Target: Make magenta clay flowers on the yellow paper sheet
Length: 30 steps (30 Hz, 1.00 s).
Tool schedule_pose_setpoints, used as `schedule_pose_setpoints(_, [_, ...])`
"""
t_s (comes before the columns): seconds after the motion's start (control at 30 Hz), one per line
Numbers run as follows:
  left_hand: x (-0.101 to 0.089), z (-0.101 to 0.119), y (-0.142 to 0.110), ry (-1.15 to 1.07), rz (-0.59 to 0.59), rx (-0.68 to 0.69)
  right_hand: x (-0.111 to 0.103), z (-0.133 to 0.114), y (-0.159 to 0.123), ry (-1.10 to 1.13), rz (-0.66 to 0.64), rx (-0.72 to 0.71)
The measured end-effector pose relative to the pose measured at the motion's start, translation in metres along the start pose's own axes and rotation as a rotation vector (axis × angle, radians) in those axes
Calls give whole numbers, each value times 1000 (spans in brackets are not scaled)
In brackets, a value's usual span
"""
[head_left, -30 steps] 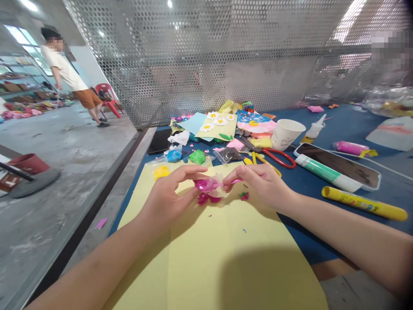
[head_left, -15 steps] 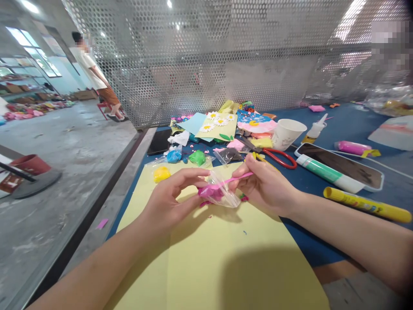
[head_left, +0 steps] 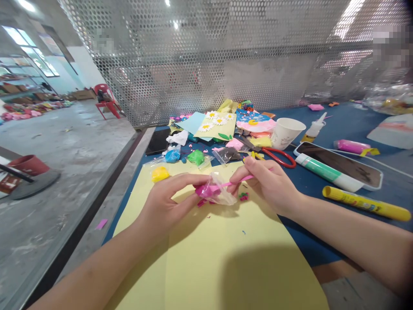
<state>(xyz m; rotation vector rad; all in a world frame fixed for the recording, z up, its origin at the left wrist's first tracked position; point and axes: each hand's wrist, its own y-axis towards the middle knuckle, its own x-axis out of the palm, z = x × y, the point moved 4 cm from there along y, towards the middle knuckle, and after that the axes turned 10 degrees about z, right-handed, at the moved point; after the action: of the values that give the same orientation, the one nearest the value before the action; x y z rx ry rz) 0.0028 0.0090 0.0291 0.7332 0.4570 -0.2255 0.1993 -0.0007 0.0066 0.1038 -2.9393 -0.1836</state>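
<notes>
You're clenching a small plastic bag (head_left: 221,191) of magenta clay (head_left: 204,190) in your L hand (head_left: 166,200), just above the yellow card (head_left: 206,262). R hand (head_left: 264,185) is grasping a pink plastic stick (head_left: 248,177), long axis near-horizontal, tip pointing left into bag, R hand nearer its far end.

Left hand (head_left: 167,202): pinches a plastic bag (head_left: 222,191) of pink clay (head_left: 205,190)
Right hand (head_left: 266,185): grips a pink stick (head_left: 245,178) reaching the bag
Under the bag: yellow paper (head_left: 206,262)

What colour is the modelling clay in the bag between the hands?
The modelling clay is magenta pink, clearest in the head view.
</notes>
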Motion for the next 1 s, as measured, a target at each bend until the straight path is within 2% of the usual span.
schedule_pose_setpoints(0.1, [-1,4,1,-2,-13,65,3,2,-1,-78,-69,18])
schedule_pose_setpoints(0.23, [0,6,0,17,-14,55,6,5,-2,-122,-130,35])
schedule_pose_setpoints(0.37, [2,8,-1,59,-14,38,9,7,-4,-55,-225,54])
schedule_pose_setpoints(0.47, [2,7,-1,43,-17,34,13,11,-4,66,-250,131])
schedule_pose_setpoints(0.67, [1,3,0,39,-3,27,16,15,0,359,-201,215])
schedule_pose_setpoints(1.0, [-1,4,2,23,44,26,12,18,6,488,-67,278])
